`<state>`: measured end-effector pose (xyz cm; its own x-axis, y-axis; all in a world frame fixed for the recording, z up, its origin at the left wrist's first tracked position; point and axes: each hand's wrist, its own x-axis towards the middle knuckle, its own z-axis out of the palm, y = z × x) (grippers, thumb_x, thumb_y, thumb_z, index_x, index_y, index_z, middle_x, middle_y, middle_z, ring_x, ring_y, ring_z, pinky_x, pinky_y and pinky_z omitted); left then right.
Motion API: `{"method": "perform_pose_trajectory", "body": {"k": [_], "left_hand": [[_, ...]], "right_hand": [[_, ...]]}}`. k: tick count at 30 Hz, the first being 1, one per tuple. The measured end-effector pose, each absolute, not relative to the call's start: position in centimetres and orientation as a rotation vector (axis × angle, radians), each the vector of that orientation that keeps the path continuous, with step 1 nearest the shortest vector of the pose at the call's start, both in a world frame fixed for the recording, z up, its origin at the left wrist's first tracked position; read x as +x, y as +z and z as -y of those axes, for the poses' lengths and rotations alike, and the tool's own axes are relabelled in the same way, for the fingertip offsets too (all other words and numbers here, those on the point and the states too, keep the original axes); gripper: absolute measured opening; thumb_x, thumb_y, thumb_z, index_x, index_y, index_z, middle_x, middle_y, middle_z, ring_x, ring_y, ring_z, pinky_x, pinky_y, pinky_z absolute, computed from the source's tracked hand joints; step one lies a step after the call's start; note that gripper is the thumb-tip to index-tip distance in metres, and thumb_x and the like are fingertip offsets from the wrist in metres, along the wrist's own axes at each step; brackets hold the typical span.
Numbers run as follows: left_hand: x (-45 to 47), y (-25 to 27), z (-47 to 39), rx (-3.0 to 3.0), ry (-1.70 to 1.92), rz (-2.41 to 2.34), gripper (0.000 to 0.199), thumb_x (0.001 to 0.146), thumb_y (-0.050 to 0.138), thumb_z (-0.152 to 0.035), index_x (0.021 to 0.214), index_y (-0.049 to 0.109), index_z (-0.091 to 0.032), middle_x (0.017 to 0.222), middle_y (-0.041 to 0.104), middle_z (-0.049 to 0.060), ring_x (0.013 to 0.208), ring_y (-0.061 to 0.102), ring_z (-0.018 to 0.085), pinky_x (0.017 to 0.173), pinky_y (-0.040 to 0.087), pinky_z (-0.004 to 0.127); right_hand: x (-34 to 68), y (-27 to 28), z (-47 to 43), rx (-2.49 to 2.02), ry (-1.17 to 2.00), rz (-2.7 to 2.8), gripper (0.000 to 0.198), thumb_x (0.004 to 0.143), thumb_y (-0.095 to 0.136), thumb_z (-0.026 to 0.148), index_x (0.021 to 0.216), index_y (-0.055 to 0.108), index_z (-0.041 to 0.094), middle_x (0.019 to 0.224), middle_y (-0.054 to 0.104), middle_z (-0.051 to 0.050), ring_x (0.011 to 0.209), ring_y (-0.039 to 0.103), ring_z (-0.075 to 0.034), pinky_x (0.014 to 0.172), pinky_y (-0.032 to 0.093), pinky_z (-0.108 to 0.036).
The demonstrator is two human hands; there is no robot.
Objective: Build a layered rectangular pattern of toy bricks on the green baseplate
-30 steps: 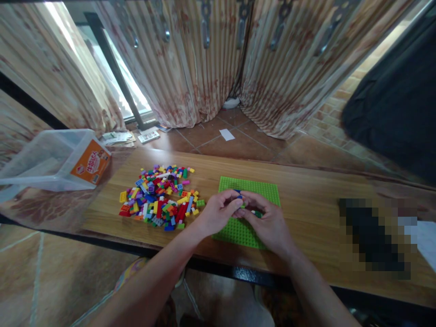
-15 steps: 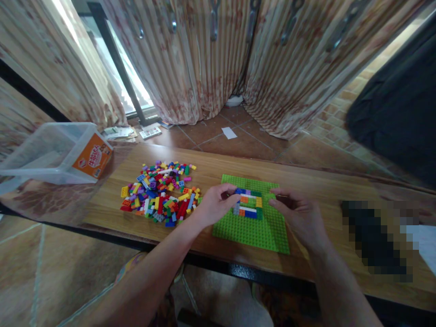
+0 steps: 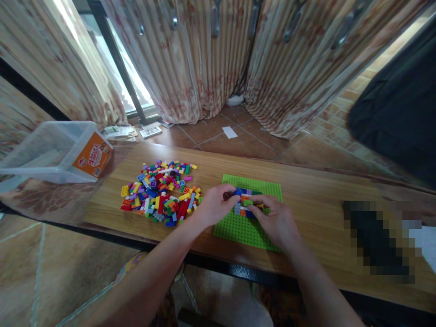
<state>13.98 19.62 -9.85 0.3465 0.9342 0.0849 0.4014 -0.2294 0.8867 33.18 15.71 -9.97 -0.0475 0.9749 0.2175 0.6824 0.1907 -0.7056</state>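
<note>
Brick frame (image 3: 242, 212) lies between my left hand (image 3: 216, 205) and right hand (image 3: 276, 219). Right pinches a green brick (image 3: 248, 202) — left's grip I cannot tell.

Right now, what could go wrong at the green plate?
The right hand seems to pinch a green brick; its grip may slip and drop it askew. The left hand, at one edge of the build, could shift it. The pile lies close to the left hand, so a sweep might scatter it.
</note>
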Motion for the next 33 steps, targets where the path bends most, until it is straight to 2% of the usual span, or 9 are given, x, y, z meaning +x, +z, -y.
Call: {"method": "perform_pose_trajectory", "body": {"k": [3,9,17,23,28,33], "left_hand": [[13.9,-9.6,-19.6,1.826,0.810,-1.181,0.018,0.087,0.056,-0.028,0.089,0.068,-0.015,0.078,0.068,0.002,0.069,0.058,0.014,0.064,0.043,0.024],[13.9,-8.9,-19.5,1.861,0.768,-1.211,0.018,0.087,0.056,-0.027,0.083,0.067,-0.015,0.071,0.063,0.000,0.066,0.054,0.013,0.060,0.038,0.023],[13.9,-9.0,-19.5,1.827,0.780,-1.223,0.015,0.086,0.057,-0.026,0.084,0.066,-0.015,0.074,0.064,0.000,0.066,0.055,0.013,0.061,0.039,0.024],[13.9,-8.7,-19.3,1.858,0.756,-1.293,0.005,0.080,0.060,-0.021,0.080,0.059,-0.016,0.067,0.057,-0.003,0.061,0.052,0.012,0.057,0.035,0.024],[14.0,-8.7,-18.9,1.888,0.768,-1.214,0.006,0.081,0.058,-0.021,0.085,0.057,-0.017,0.074,0.061,-0.001,0.064,0.055,0.013,0.059,0.039,0.024],[14.2,-8.7,-18.5,1.903,0.759,-1.184,0.007,0.082,0.058,-0.023,0.087,0.057,-0.018,0.076,0.064,0.000,0.065,0.057,0.014,0.061,0.041,0.025]], "right_hand": [[32.6,-10.3,-15.7,-1.498,0.469,1.859,0.018,0.084,0.062,0.031,0.096,0.073,0.024,0.097,0.073,-0.005,0.093,0.064,-0.022,0.087,0.049,-0.040],[32.4,-10.5,-15.9,-1.524,0.427,1.863,0.014,0.084,0.062,0.032,0.082,0.073,0.025,0.096,0.070,-0.006,0.096,0.060,-0.024,0.088,0.047,-0.042],[32.7,-10.1,-15.8,-1.543,0.402,1.884,0.016,0.086,0.060,0.035,0.086,0.072,0.025,0.093,0.069,-0.005,0.093,0.061,-0.023,0.086,0.047,-0.042],[33.7,-10.4,-15.9,-1.597,0.222,1.968,0.025,0.090,0.057,0.040,0.083,0.073,0.021,0.091,0.067,-0.008,0.089,0.059,-0.024,0.082,0.047,-0.040],[33.7,-10.4,-15.8,-1.579,0.047,2.083,0.030,0.093,0.053,0.039,0.078,0.073,0.021,0.087,0.065,-0.009,0.086,0.056,-0.023,0.080,0.044,-0.039],[33.2,-10.5,-15.6,-1.598,0.036,2.115,0.033,0.093,0.053,0.040,0.075,0.073,0.021,0.088,0.065,-0.009,0.087,0.056,-0.023,0.079,0.044,-0.039]]}}
